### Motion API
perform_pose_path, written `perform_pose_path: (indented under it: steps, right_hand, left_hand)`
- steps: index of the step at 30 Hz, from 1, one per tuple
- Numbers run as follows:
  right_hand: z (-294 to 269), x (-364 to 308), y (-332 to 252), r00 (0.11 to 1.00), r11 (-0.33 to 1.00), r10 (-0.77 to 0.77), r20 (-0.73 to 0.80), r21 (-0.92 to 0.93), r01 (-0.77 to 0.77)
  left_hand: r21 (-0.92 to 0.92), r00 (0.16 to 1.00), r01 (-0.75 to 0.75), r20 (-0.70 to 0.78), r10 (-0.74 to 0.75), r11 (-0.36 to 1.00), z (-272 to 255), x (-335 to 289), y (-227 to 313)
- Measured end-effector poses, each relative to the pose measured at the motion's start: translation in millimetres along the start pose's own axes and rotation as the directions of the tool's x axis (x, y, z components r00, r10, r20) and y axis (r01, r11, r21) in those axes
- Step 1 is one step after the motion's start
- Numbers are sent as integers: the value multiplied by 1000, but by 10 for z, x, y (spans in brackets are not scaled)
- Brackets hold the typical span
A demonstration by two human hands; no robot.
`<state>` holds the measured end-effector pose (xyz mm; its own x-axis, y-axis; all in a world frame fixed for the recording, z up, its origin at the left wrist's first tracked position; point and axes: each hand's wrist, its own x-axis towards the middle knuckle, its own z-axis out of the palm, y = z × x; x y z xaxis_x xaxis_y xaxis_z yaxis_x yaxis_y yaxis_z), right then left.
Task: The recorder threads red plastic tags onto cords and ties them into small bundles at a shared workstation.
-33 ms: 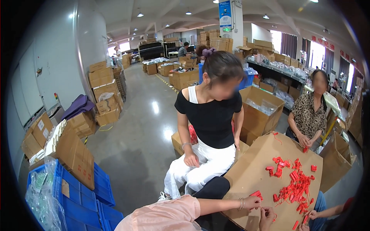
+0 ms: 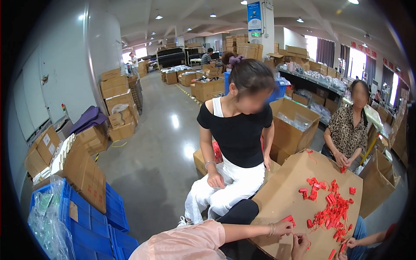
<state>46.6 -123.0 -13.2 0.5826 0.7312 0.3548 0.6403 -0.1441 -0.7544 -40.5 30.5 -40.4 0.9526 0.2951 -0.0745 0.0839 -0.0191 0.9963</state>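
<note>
My left hand reaches in over the near edge of the brown cardboard tabletop, a bangle at its wrist. Its fingers are closed, and small red pieces show against its far side, seemingly in its grip. Close beside it, my right hand is pinched; its fingertips almost meet my left hand's. What the right fingers hold is too small to make out. A bit of red cord shows by the right hand. Farther right lies a heap of red pieces with cords.
A person in a black top sits at the table's left side. Another in a patterned shirt handles red pieces at the far side. A co-worker's hands work at the right. Blue crates and cartons stand left.
</note>
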Motion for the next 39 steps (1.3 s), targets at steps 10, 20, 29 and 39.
perform_pose_path:
  steps: [10,20,29,39]
  right_hand:
    - [38,-158,57,992,995,-99,-78,-20,98]
    - [328,-181,885,998,999,-51,23,-18,52]
    - [252,-206,593,995,937,-97,23,-335,99]
    - [89,-249,193,962,890,-274,9,-376,257]
  left_hand:
    - [114,998,-9,-65,16,993,-158,-348,189]
    - [95,996,-87,-8,88,992,-392,-617,89]
    - [89,987,-158,44,155,983,-493,-838,262]
    - [147,999,-34,43,28,988,-410,-950,426]
